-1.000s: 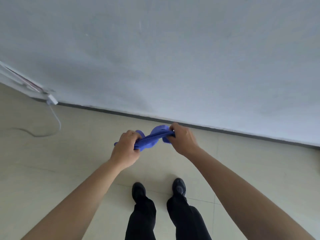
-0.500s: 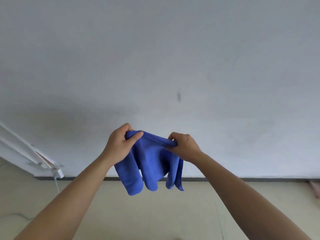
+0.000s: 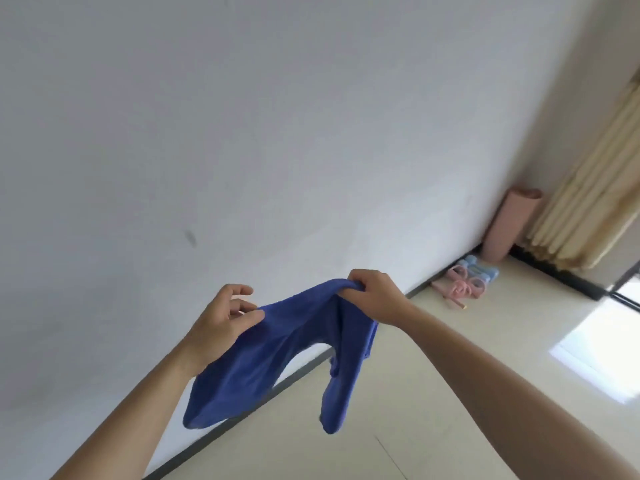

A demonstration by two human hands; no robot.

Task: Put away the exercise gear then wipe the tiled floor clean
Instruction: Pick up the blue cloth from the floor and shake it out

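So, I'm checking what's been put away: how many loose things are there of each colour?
Dark blue: 1, the cloth
Pink: 2, the mat rolled upright in the corner, and the pink gear, too blurred to split into pieces
Pale blue: 1, the pale blue gear, also blurred
Total: 4

Blue cloth [image 3: 277,351] held up by left hand [image 3: 221,327], right hand [image 3: 374,296], white wall [image 3: 242,133]

Cloth [image 3: 277,355]: solid royal blue, no pattern. Wall [image 3: 242,133]: plain pale grey-white, one small dark smudge. Skirting: dark grey. Floor [image 3: 433,393]: cream tiles, thin grey joints. Beside the wall's far corner: rolled mat [image 3: 509,226] dusty pink; small gear [image 3: 467,280] pink and light blue. Curtain [image 3: 595,192]: beige, vertical folds.
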